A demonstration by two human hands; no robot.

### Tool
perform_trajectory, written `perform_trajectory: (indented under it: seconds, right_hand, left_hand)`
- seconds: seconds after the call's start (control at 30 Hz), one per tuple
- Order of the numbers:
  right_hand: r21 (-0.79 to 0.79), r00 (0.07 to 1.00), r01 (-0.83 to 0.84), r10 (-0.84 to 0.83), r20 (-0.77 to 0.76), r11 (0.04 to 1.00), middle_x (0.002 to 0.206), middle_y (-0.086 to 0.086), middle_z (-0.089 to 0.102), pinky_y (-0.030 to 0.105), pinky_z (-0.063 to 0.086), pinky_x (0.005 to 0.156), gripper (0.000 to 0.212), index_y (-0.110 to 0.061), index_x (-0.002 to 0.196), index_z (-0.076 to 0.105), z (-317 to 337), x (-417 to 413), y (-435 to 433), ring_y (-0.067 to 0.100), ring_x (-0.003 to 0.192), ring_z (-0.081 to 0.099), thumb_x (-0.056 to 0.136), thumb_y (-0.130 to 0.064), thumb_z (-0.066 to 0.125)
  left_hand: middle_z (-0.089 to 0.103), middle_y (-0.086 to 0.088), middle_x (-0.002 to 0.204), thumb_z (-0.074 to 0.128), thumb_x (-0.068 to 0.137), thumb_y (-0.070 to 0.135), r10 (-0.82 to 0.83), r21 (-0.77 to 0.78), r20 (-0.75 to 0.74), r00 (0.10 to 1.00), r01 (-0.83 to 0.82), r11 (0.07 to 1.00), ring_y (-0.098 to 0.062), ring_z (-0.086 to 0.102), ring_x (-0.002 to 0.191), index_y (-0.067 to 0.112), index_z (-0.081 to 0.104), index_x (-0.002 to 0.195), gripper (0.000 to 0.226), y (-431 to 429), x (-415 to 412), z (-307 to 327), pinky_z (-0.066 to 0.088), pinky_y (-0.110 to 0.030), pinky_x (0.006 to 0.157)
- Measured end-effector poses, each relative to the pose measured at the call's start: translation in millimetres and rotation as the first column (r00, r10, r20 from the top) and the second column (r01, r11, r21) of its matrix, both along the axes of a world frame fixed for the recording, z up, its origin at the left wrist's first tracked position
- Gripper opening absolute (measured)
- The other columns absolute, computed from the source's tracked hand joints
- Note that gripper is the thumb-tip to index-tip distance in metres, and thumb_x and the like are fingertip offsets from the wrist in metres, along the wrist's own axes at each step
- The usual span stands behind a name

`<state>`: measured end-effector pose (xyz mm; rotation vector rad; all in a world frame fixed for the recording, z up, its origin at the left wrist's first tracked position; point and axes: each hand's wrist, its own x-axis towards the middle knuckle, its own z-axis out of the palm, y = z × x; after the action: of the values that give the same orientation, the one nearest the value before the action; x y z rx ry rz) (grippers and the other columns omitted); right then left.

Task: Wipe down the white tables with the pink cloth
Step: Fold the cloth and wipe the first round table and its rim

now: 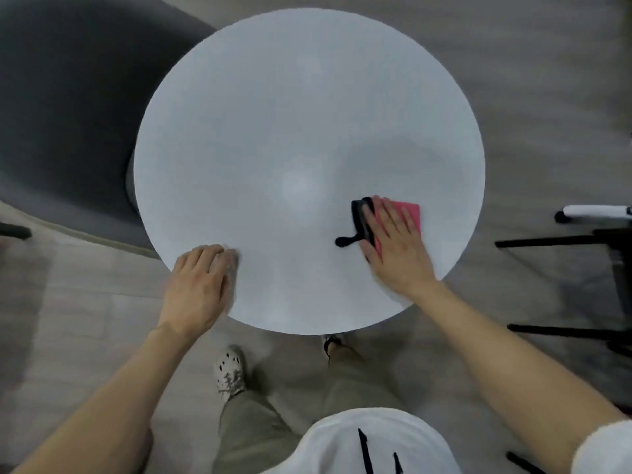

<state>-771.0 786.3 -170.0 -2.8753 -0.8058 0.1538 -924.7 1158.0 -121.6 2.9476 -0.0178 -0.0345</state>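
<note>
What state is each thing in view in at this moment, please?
table: standing, top facing up.
cloth: flat on the table, under the right hand.
right hand: fingers straight, pressing the cloth.
left hand: rests on the table's edge, holding nothing.
black piece: lies beside the cloth, partly under the fingers.

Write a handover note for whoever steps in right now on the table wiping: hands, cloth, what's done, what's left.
Right hand: flat, fingers straight, pressing the cloth onto the near-right part of the table.
Left hand: rests on the table's near-left edge and holds nothing.
A black strip lies at the cloth's left side by the fingertips; I cannot tell whether it is part of the cloth.
Done: the picture does not show how much has been wiped.
Left: probably the rest of this top, then the other tables, none of which are in view.
</note>
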Motion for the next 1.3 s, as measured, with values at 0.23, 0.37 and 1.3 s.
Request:
perform_trajectory:
  seconds: [0.23, 0.37, 1.3]
  right_hand:
    - [-0.031, 0.719, 0.696, -0.695, 0.031, 0.718, 0.182, 0.009, 0.006, 0.054, 0.010, 0.135, 0.070, -0.015, 0.174, 0.005, -4.5, -71.4, 72.4, 0.026, 0.169, 0.003, 0.117, -0.052, 0.018]
    - [0.084, 0.804, 0.594, -0.594, -0.031, 0.800, 0.182, 0.011, 0.003, 0.056, 0.009, 0.135, 0.075, -0.013, 0.174, 0.006, -10.8, -152.2, 224.5, 0.027, 0.169, 0.000, 0.114, -0.055, 0.021]
    - [0.205, 0.131, 0.958, -0.332, -0.934, -0.199, 0.119, 0.013, 0.080, 0.041, 0.060, 0.092, 0.024, -0.011, 0.122, 0.076, 180.7, -227.7, 197.3, 0.032, 0.110, 0.075, 0.099, -0.017, 0.074]
  left_hand:
    - [0.070, -0.014, 0.126, 0.054, 0.103, 0.010, -0.276, -0.018, 0.022, 0.961, 0.277, 0.961, -0.041, 0.064, 0.117, 0.005, 0.072, 0.125, 0.029, 44.2, 19.5, 3.2, 0.051, -0.053, 0.095]
    - [0.067, -0.013, 0.130, 0.052, 0.095, 0.003, -0.383, 0.054, -0.020, 0.923, 0.384, 0.922, -0.040, 0.062, 0.117, 0.007, 0.070, 0.131, 0.041, 102.7, 25.1, 1.4, 0.051, -0.053, 0.095]
    - [0.078, -0.019, 0.117, 0.076, 0.090, 0.026, -0.563, -0.756, -0.655, 0.504, -0.453, 0.473, -0.032, 0.079, 0.108, 0.003, 0.070, 0.118, 0.037, 48.8, 39.7, 98.7, 0.064, -0.040, 0.095]
